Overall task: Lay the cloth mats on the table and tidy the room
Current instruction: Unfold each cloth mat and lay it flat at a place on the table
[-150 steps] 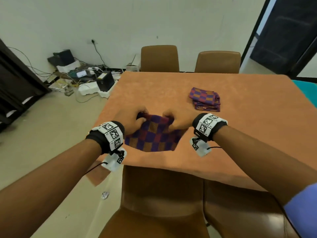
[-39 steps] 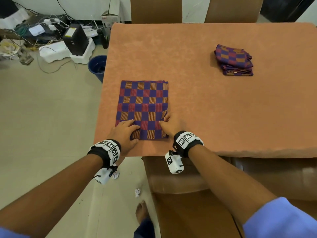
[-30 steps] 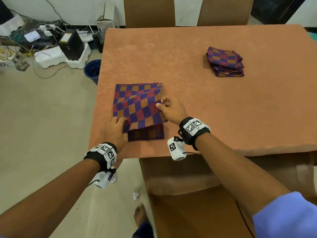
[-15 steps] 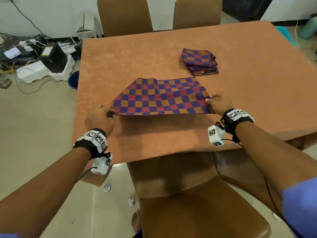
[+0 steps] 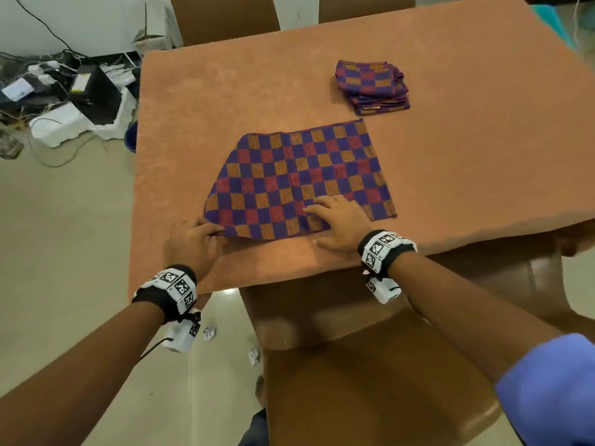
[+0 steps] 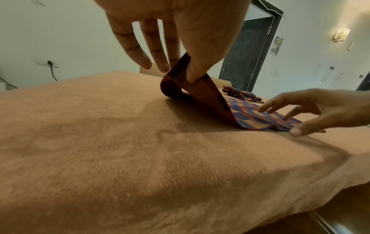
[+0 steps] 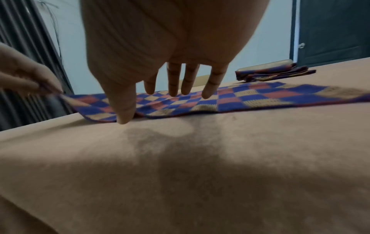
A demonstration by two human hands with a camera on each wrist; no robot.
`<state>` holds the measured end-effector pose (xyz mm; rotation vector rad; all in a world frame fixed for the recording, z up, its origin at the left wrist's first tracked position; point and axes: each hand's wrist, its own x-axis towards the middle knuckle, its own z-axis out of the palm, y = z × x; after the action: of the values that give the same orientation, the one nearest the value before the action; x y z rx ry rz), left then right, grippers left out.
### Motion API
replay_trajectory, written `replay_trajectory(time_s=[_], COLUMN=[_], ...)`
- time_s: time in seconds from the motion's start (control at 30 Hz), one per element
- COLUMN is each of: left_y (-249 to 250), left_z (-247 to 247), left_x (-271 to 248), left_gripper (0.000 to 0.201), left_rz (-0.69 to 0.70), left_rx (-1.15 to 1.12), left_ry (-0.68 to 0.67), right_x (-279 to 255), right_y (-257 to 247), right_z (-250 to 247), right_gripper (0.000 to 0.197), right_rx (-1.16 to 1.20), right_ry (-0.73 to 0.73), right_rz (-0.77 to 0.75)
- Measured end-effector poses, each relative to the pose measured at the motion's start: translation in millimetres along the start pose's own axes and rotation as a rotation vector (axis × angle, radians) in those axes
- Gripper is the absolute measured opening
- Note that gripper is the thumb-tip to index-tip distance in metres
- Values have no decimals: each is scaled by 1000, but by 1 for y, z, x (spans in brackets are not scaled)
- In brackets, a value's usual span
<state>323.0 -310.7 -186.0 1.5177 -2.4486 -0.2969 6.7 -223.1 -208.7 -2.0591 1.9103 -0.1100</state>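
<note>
A checkered purple, red and orange cloth mat (image 5: 299,178) lies unfolded on the orange-covered table (image 5: 225,91), near its front edge. My left hand (image 5: 193,241) pinches the mat's near-left corner (image 6: 186,79) between thumb and finger and lifts it slightly. My right hand (image 5: 335,220) rests flat on the mat's near edge with straight fingers (image 7: 174,82). A stack of folded mats (image 5: 372,86) of the same pattern sits farther back on the table, also seen as folded mats (image 7: 274,72) in the right wrist view.
A brown chair (image 5: 370,365) stands pushed under the table's near edge, two more chairs (image 5: 222,17) at the far side. Boxes, cables and foam (image 5: 64,101) clutter the floor at the left. Crumpled paper bits (image 5: 209,333) lie on the floor by my feet.
The mat has gone from folded to spread out and now lies on the table. My right hand let go of its right corner and moved left onto the near edge; the left hand keeps its corner.
</note>
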Motion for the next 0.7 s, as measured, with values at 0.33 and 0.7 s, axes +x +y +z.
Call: replay_trajectory(time_s=[0.33,0.7], left_y=[-18,-82], left_z=[-23,-19], left_x=[10,77], left_gripper=[15,17], left_rz=[67,92], left_rx=[-194,-193], left_ry=[-89,-457], right_x=[21,51], right_y=[-43,-63], right_z=[20,8], right_gripper=[32,51], right_rx=[-121,4], right_ry=[79,42], right_rz=[-22,73])
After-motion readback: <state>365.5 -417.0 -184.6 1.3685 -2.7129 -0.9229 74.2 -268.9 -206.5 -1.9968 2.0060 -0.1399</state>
